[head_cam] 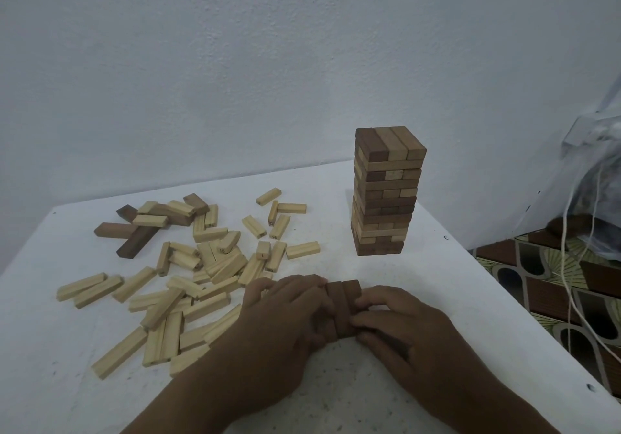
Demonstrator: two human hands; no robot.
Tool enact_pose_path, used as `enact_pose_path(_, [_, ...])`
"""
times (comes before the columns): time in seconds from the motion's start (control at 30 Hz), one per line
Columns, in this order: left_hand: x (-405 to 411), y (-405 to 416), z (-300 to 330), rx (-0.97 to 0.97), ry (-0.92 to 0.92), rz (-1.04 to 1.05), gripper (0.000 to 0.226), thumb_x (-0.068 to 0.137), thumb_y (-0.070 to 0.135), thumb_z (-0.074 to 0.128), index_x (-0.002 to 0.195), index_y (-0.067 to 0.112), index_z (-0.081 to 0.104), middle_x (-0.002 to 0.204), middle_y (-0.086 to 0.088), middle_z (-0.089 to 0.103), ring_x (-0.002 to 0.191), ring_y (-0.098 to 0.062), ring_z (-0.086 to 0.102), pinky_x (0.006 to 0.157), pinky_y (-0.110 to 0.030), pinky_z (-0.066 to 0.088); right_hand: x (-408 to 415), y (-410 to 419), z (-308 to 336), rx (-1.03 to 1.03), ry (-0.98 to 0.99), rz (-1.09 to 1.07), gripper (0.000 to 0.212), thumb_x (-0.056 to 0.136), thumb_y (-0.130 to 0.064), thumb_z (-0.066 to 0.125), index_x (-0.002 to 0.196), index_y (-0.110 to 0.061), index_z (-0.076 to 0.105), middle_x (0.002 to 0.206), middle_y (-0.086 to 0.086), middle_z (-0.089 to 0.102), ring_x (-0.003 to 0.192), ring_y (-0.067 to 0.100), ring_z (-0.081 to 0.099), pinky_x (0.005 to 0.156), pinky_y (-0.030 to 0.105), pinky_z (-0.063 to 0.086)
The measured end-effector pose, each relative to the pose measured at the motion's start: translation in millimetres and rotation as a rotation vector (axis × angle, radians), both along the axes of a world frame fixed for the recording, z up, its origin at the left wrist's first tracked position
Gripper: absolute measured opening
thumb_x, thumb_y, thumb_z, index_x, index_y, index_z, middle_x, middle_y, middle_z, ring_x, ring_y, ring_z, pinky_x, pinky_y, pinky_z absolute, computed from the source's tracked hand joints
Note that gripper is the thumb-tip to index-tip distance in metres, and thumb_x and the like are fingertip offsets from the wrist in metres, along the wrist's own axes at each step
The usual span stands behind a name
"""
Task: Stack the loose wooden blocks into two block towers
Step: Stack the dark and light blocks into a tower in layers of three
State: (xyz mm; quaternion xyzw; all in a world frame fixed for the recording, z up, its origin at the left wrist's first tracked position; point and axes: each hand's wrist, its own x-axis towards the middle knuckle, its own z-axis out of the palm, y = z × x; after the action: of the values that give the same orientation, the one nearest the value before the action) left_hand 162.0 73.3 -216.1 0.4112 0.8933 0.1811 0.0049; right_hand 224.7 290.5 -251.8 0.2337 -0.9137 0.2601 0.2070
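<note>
Two bare forearms enter from the bottom edge, ending in the left hand (pixel 285 312) and the right hand (pixel 400 322). No sleeves, watch, rings or bracelets show on the visible parts. The fingers are slender, with short nails as far as the dim, soft picture allows telling.
</note>
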Motion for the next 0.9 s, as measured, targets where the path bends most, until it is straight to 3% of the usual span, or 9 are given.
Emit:
enact_pose_path(0.07, [0.1,-0.3,0.2,-0.001,0.008,0.0,0.033,0.088,0.03,0.047,0.12,0.04,0.046,0.145,0.024,0.032,0.138,0.002,0.024,0.112,-0.029,0.007,-6.2,-7.2,5.6,-0.059,0.036,-0.096,0.03,0.105,-0.034,0.028,0.12,-0.03,0.054,0.124,-0.022,0.049,0.124,-0.021,0.031,0.092,-0.008,0.021])
enact_pose_path(0.13, [-0.1,-0.4,-1.6,0.004,0.01,0.0,0.034,0.086,0.034,0.046,0.119,0.041,0.045,0.143,0.026,0.032,0.137,0.003,0.025,0.111,-0.029,0.007,-2.3,-16.4,8.5,-0.09,0.018,-0.12,0.033,0.104,-0.04,0.021,0.119,-0.03,0.048,0.124,-0.014,0.047,0.121,-0.027,0.025,0.091,-0.01,0.007])
enact_pose_path(0.27, [-2.3,-0.1,-2.1,0.006,-0.014,0.018,0.037,0.084,0.047,0.048,0.12,0.042,0.047,0.142,0.025,0.039,0.135,0.0,0.033,0.105,-0.029,0.012,3.0,-9.7,10.9,-0.064,0.039,-0.116,0.036,0.101,-0.049,0.026,0.11,-0.025,0.052,0.109,-0.009,0.056,0.109,-0.009,0.046,0.095,-0.007,0.017])
enact_pose_path(0.37, [-7.7,-0.7,-3.4,0.004,-0.003,0.038,0.048,0.079,0.057,0.036,0.121,0.042,0.055,0.14,0.027,0.041,0.132,-0.001,0.037,0.103,-0.028,0.013,-0.8,-8.5,6.8,-0.034,0.091,-0.12,0.039,0.102,-0.049,0.024,0.11,-0.022,0.05,0.109,-0.008,0.054,0.119,-0.026,0.03,0.094,-0.008,0.015])
enact_pose_path(0.47, [-10.6,1.3,-0.8,0.06,0.006,0.012,0.033,0.076,0.039,0.046,0.098,0.039,0.071,0.12,0.016,0.065,0.106,-0.009,0.063,0.09,-0.027,0.032,0.0,-8.5,4.4,-0.052,0.087,-0.1,0.038,0.103,-0.049,0.022,0.111,-0.024,0.05,0.108,-0.008,0.057,0.119,-0.032,0.019,0.095,-0.007,0.013])
enact_pose_path(0.57, [-13.9,-0.5,-6.2,0.124,0.015,0.013,0.025,0.073,0.02,0.061,0.086,0.037,0.075,0.11,0.01,0.072,0.091,-0.015,0.069,0.079,-0.036,0.045,-0.4,-6.0,4.6,-0.05,0.046,-0.073,0.032,0.103,-0.047,0.024,0.12,-0.039,0.05,0.104,-0.006,0.065,0.12,-0.031,0.022,0.096,-0.006,0.016])
enact_pose_path(0.73, [-7.6,1.6,-1.4,0.099,-0.004,0.048,0.033,0.074,0.015,0.057,0.094,0.036,0.073,0.115,0.013,0.068,0.102,-0.015,0.064,0.087,-0.037,0.035,2.9,-1.6,4.1,-0.055,-0.088,-0.1,0.036,0.091,-0.06,0.045,0.115,-0.036,0.056,0.119,-0.02,0.059,0.114,-0.018,0.041,0.098,0.0,0.03])
enact_pose_path(0.8, [-4.2,1.6,-0.3,0.09,-0.048,0.086,0.034,0.079,0.021,0.051,0.104,0.038,0.067,0.12,0.022,0.059,0.113,-0.006,0.052,0.096,-0.034,0.027,6.0,-3.7,8.9,-0.041,-0.156,-0.094,0.047,0.081,-0.069,0.053,0.122,-0.045,0.049,0.124,-0.028,0.054,0.115,-0.014,0.045,0.094,0.0,0.032])
enact_pose_path(0.9, [1.7,3.5,0.2,0.074,-0.024,0.082,0.027,0.082,0.038,0.06,0.108,0.039,0.062,0.112,0.024,0.053,0.108,-0.002,0.046,0.098,-0.03,0.025,7.5,-7.8,14.5,-0.095,-0.278,-0.088,0.057,0.071,-0.08,0.053,0.121,-0.066,0.029,0.124,-0.043,0.042,0.115,-0.013,0.044,0.087,-0.004,0.032])
